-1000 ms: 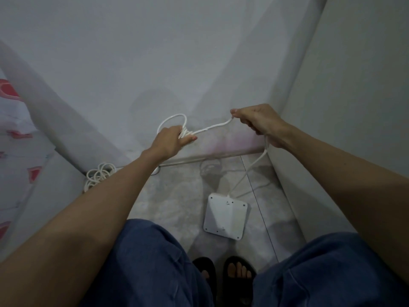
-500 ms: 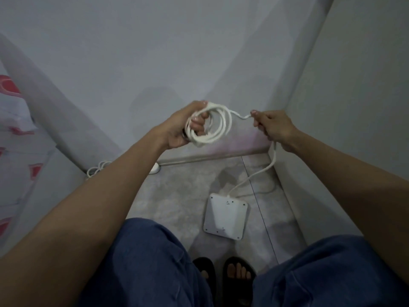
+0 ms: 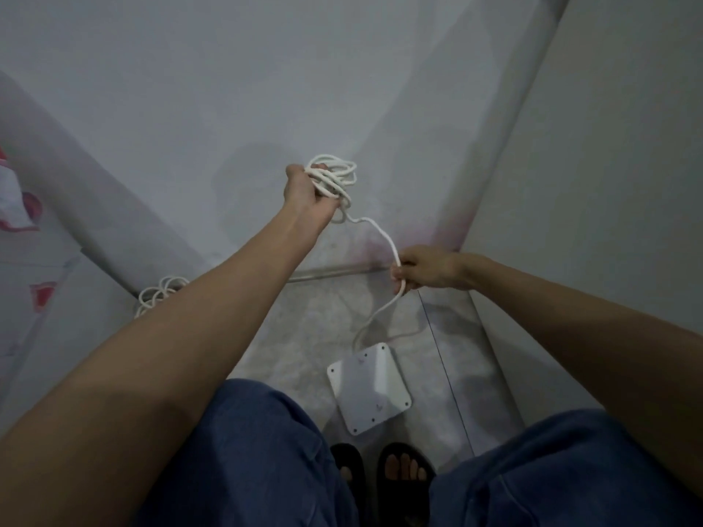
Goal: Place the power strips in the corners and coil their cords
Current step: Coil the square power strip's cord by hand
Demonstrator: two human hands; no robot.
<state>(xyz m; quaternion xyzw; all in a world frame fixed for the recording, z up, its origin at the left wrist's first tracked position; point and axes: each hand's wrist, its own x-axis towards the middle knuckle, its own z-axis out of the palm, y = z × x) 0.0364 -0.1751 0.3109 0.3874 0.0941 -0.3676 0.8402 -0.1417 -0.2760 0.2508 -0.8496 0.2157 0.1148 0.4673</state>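
Smooth white plastic on the power strip (image 3: 369, 387), a little shiny, with tiny screw holes. Soft-looking white rubbery skin on the cord (image 3: 384, 237). Matt, painted, smooth walls (image 3: 228, 89), a bit stained low down. Grey stone-like floor (image 3: 312, 336), mottled and dull. Blue denim cloth on the trousers (image 3: 258, 450). Black rubbery sandals (image 3: 407, 484).

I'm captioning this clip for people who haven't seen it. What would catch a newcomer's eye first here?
First, the white cord strung between two raised hands: the left hand clutches a bundle of loops near the wall, the right hand pinches the strand lower down. Next, the square white power strip lying on the floor near the corner, just ahead of the sandalled feet. A second coiled cord sits at the left.
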